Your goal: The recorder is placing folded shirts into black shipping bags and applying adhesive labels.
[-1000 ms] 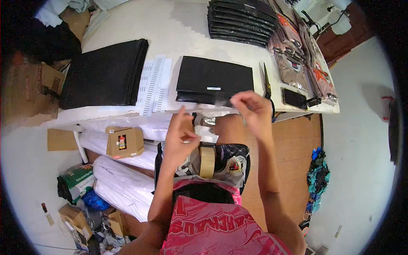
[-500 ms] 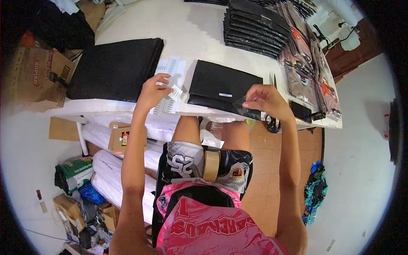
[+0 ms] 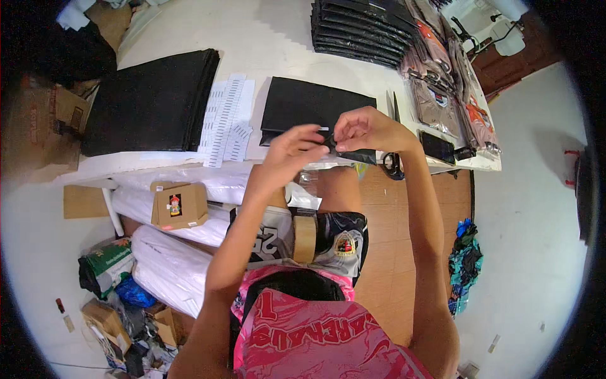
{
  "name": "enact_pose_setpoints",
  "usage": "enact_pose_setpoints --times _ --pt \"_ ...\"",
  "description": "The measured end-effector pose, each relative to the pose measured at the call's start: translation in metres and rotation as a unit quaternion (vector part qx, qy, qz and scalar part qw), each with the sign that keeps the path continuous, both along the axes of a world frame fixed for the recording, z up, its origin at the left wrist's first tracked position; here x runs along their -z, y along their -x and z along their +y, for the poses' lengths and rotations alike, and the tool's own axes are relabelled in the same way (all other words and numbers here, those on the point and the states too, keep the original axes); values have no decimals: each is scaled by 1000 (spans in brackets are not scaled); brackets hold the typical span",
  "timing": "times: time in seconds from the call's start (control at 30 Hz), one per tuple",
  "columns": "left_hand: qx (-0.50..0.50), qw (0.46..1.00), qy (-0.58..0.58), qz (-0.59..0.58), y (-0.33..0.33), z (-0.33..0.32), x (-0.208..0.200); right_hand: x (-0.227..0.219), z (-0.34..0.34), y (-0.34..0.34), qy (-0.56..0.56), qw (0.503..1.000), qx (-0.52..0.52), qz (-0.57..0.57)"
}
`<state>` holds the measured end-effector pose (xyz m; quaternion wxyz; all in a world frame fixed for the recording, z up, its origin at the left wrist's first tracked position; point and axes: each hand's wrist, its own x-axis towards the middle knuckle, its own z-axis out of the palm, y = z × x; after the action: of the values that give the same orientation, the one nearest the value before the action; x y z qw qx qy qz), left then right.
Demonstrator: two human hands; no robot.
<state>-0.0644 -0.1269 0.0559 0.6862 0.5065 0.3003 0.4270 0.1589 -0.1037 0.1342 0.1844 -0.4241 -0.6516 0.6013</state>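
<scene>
A flat black package [image 3: 309, 107] lies on the white table [image 3: 271, 44] in front of me. My left hand [image 3: 293, 146] and my right hand [image 3: 366, 129] meet over its near right edge, fingers pinched together on a small white sticker at the package's front rim. Strips of white label sheets [image 3: 227, 117] lie just left of the package. What lies under my fingertips is hidden.
A larger stack of black sheets [image 3: 148, 101] lies at the left. Piled black packages [image 3: 363, 28] and clear-bagged garments [image 3: 442, 88] sit at the far right, with scissors [image 3: 392, 164] and a dark phone [image 3: 437, 146] near the table's edge. White rolls [image 3: 170, 265] and a cardboard box [image 3: 180, 205] lie below.
My left hand has left the label sheets and come right to join my right hand at the package's front edge. The view has shifted slightly.
</scene>
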Motion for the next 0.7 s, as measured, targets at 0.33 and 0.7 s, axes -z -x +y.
enact_pose_setpoints --times 0.33,0.7 --pt "-166 971 146 -90 -43 -24 32 20 32 -1 -41 994 -2 -106" --pt "-172 929 289 -156 -51 -33 35 37 55 11 -89 979 26 -181"
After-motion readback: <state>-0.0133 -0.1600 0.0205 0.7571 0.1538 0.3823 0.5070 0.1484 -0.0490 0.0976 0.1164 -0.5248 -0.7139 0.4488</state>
